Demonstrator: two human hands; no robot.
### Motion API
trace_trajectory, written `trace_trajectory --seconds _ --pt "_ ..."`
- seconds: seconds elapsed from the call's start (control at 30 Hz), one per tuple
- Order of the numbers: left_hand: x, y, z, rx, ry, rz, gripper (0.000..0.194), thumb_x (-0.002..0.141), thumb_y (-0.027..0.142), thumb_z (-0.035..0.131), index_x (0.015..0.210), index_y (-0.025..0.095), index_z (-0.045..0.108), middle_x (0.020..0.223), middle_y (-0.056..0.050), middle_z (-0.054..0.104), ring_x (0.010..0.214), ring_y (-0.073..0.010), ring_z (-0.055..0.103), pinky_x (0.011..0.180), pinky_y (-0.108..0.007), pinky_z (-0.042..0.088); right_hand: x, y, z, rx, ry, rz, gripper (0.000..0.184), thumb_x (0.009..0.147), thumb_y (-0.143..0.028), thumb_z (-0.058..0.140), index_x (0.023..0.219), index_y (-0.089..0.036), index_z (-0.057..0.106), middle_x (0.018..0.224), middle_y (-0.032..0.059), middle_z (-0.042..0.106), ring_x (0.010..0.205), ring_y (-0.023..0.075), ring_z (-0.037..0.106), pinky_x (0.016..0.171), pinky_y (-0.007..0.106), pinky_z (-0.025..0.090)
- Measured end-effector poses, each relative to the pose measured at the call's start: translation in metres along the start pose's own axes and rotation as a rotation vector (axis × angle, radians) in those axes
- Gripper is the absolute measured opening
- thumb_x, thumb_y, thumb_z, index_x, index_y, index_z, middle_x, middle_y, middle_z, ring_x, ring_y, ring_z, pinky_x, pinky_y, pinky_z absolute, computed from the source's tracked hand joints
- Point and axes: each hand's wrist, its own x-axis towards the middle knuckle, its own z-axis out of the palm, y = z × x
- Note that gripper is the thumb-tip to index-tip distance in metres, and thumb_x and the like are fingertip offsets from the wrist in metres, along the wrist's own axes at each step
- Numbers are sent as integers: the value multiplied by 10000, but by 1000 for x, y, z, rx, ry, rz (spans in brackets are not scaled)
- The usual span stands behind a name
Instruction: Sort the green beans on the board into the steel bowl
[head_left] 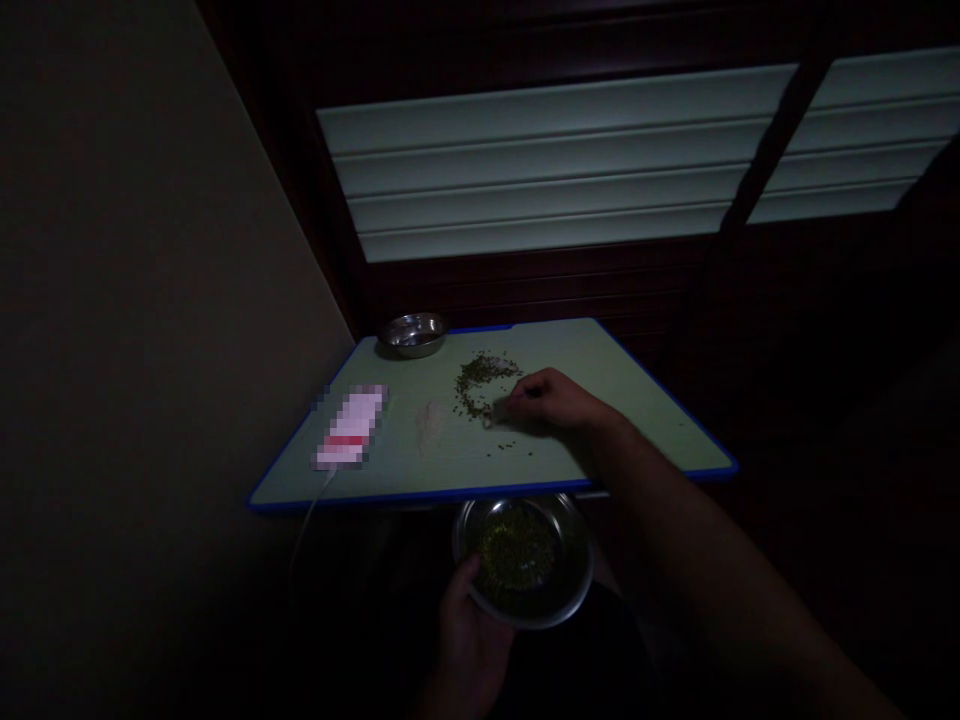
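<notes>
My left hand (472, 640) grips a steel bowl (574, 575) by its near left rim, thumb over the edge, just below the table's front side. Small green beans (516, 548), like mung beans, lie in that bowl. Over the table, my right hand (553, 398) is closed with its fingertips pressed down beside a curved, scattered pile of the same dark green beans (480, 380). Something pale shows at those fingertips, too dim to name. Several stray beans (506, 447) lie nearer the front edge.
On the pale green, blue-edged table (637, 420) a second steel bowl (414, 337) stands at the back left. A blurred-out phone-like object (351, 428) with a white cable (307, 520) lies at left. Beside it is a pale patch (430, 428). A wall (150, 300) borders the left.
</notes>
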Motion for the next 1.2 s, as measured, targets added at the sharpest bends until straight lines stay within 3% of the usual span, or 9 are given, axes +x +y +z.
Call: trace_trajectory --seconds 0.07,0.13,0.43,0.83,1.0,1.2 --pt "0 1 0 -4 -5 3 382 879 257 548 1236 156 640 926 -85 785 933 -263 715 964 -471 484 1 3 -10 6 151 32 250 629 -367 695 696 -128 671 580 3 579 528 109 465 505 253 341" --pt "0 1 0 -12 -14 -2 374 883 247 539 1232 166 646 920 -83 786 932 -264 715 968 -475 480 2 6 -16 -36 196 41 217 605 -341 691 652 -135 644 544 -16 529 513 97 423 501 251 315" --pt "3 0 -5 -4 -66 -5 394 868 238 566 1253 200 642 964 -82 787 969 -270 710 987 -486 467 6 15 -10 -84 107 13 264 627 -389 696 665 -137 624 600 -2 564 555 100 452 534 255 347" --pt "2 1 -2 -19 -19 -8 359 869 234 563 1212 195 662 930 -77 786 936 -261 716 970 -474 481 3 8 -6 -44 32 43 264 598 -379 728 676 -136 659 626 13 601 555 110 481 549 269 358" --pt "1 1 1 -15 -3 -2 319 882 227 542 1164 172 682 896 -77 788 922 -254 719 982 -472 475 3 9 -7 -32 82 50 204 593 -331 695 626 -144 622 574 -4 562 529 98 452 521 259 333" --pt "1 1 2 -21 -4 -9 301 880 229 548 1136 167 694 910 -79 787 915 -257 720 972 -472 482 0 8 -9 -47 7 95 154 583 -288 665 622 -148 616 537 -18 541 494 91 434 502 258 316"
